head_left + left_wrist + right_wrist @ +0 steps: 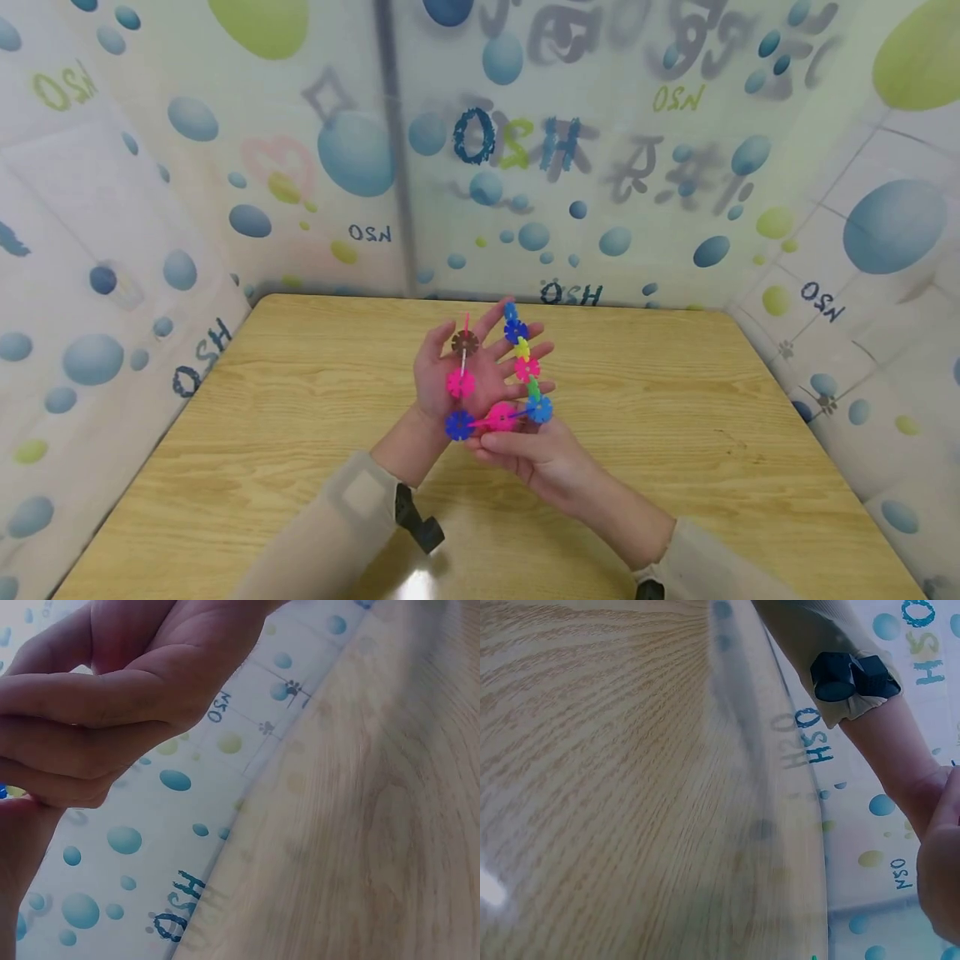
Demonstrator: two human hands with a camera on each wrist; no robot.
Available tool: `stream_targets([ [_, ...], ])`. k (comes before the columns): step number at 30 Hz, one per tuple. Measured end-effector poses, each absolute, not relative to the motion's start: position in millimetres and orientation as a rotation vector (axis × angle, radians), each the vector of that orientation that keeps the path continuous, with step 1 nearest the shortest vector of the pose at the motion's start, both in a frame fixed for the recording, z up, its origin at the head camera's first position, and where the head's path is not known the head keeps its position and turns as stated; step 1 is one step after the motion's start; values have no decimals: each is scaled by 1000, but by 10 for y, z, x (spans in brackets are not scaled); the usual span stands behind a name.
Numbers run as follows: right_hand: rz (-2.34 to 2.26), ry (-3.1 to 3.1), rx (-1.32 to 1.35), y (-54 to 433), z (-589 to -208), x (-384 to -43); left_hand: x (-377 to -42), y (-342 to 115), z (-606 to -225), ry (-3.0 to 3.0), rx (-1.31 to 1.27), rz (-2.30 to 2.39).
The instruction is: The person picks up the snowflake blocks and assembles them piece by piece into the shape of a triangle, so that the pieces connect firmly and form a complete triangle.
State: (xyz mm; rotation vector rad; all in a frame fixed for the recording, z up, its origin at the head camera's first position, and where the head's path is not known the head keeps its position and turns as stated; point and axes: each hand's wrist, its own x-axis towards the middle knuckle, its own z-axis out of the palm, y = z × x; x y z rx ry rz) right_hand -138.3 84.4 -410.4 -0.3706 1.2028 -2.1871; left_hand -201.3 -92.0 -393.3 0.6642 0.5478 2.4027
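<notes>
A chain of notched plastic snowflake discs in pink, blue, brown, yellow and green (527, 369) forms a U shape, open at its far end. My left hand (491, 367) lies palm up under it with fingers spread, the brown disc (465, 342) over the thumb side and the dark blue disc (515, 332) over the fingers. My right hand (547, 462) pinches the near side of the chain, its thumb beside the pink disc (502, 416). In the left wrist view only a sliver of the discs shows at the left edge.
Both hands are above a wooden table (300, 400). Patterned sheets (465, 225) with bubbles and lettering stand behind it and at both sides. A black wrist camera (418, 518) sits on the left sleeve, and another (649, 590) shows at the right cuff.
</notes>
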Motion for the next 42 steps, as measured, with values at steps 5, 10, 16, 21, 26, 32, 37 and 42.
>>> stream_targets([
  [5,-2157,1234,-367,838,-4129,-1370,-2005,-905,-3957,512,537,2452],
  [10,-2023,1366,-342,899,-4155,-1394,-2002,-928,-3969,509,498,2465],
  [16,-1681,1772,-353,1218,-4203,-1700,-2004,-1090,-3905,564,367,2532],
  [21,-1450,2223,-330,1404,-4235,-2219,-1973,-1372,-3870,565,280,2577],
  [26,-1049,2576,-443,1269,-4304,-2662,-1926,-1619,-3894,622,215,2589],
  [32,-691,2736,-663,996,-4463,-2992,-1894,-1733,-3960,658,239,2525],
  [37,-581,2776,-686,836,-4539,-3084,-1886,-1726,-4023,639,313,2466],
  [42,-574,2781,-625,761,-4568,-3104,-1877,-1676,-4055,655,389,2412],
])
